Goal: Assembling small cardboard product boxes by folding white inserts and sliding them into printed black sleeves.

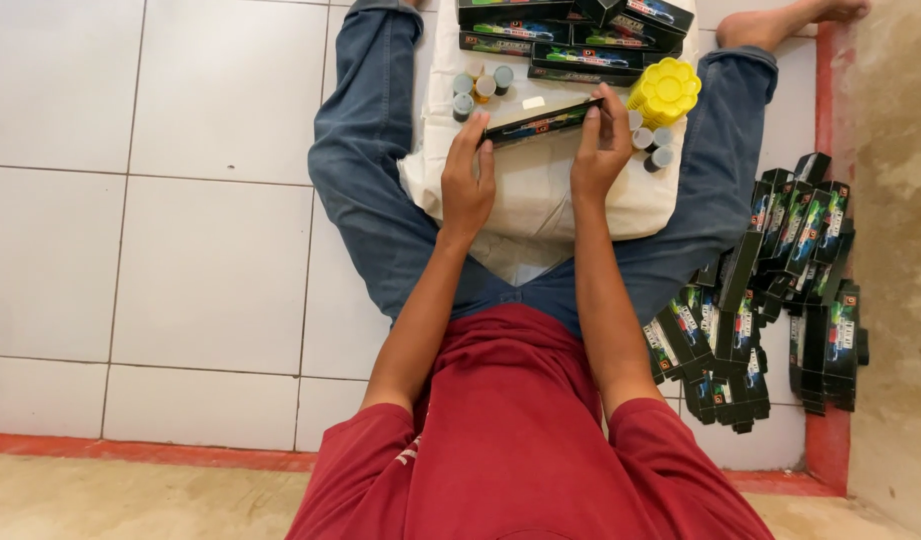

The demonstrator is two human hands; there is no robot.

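Observation:
I sit on a tiled floor with my legs spread around a white cloth (540, 195). Both hands hold one long black printed carton (540, 121) above the cloth. My left hand (467, 178) grips its left end and my right hand (600, 150) grips its right end, fingers curled over the top edge. Small paint pots (480, 88) with coloured lids lie just beyond my left hand. A stack of yellow flower-shaped palettes (665, 92) and a few more pots (652, 145) sit beside my right hand.
More black cartons (570, 40) are stacked at the far edge of the cloth. A big heap of the same cartons (770, 300) lies by my right thigh, against a red-edged step and a rough wall (895, 250). White tiles (180, 200) spread to the left.

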